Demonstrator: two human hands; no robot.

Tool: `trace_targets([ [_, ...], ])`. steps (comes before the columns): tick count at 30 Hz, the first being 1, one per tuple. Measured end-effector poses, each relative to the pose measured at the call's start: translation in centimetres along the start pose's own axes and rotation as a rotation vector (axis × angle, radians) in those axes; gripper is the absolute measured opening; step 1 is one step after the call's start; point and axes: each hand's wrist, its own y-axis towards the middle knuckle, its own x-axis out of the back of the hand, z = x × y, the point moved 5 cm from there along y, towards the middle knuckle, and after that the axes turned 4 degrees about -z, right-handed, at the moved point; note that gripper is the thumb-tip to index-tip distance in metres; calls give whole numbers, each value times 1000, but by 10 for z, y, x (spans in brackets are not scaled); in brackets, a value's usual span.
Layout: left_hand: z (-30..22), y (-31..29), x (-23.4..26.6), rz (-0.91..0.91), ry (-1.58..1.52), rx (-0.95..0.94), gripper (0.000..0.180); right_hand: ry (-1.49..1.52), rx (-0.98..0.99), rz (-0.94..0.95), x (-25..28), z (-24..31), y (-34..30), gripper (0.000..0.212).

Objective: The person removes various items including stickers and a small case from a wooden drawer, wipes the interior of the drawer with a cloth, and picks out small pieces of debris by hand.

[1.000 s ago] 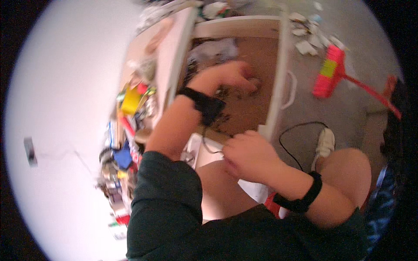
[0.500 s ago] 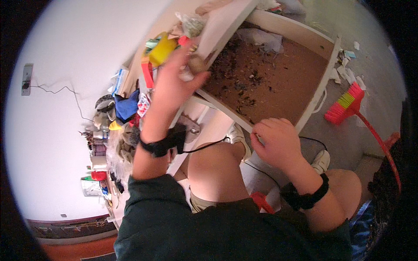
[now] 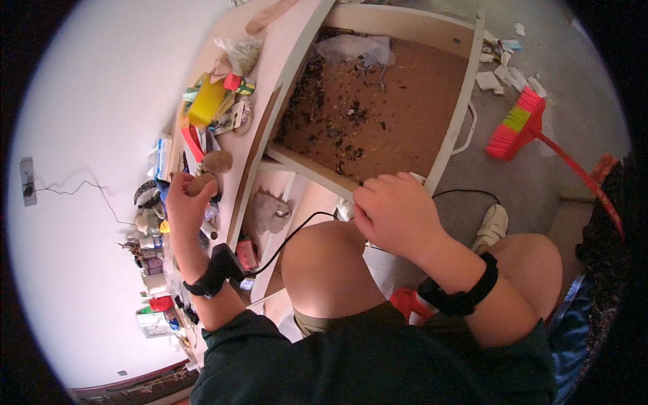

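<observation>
My left hand is over the cluttered desktop, its fingers curled round a brown, rounded lump whose kind I cannot make out. A similar brown lump sits just beyond it. At the middle, my right hand grips the near wall of a pulled-out drawer, fingers over the rim. Dark crumbs and bits of debris are scattered across the drawer's brown bottom. At its far end lies a crumpled clear plastic bag.
A yellow box-like thing, a red-capped small container and a plastic bag crowd the desktop. Right of the drawer, a red broom lies on the floor beside paper scraps. A black cable runs from my left wristband.
My left hand has moved from beside the drawer leftward and nearer, over the desk, and now holds the brown lump. My right hand stays at the drawer's near wall. The view has shifted.
</observation>
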Motion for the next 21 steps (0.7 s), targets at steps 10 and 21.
trace_targets([
  [10,-26,20,-8,-80,307,-307,63,56,44,-10,4,1,0,12],
  [21,-279,95,-215,413,408,-931,36,-41,-4,52,-7,-7,-7,10],
])
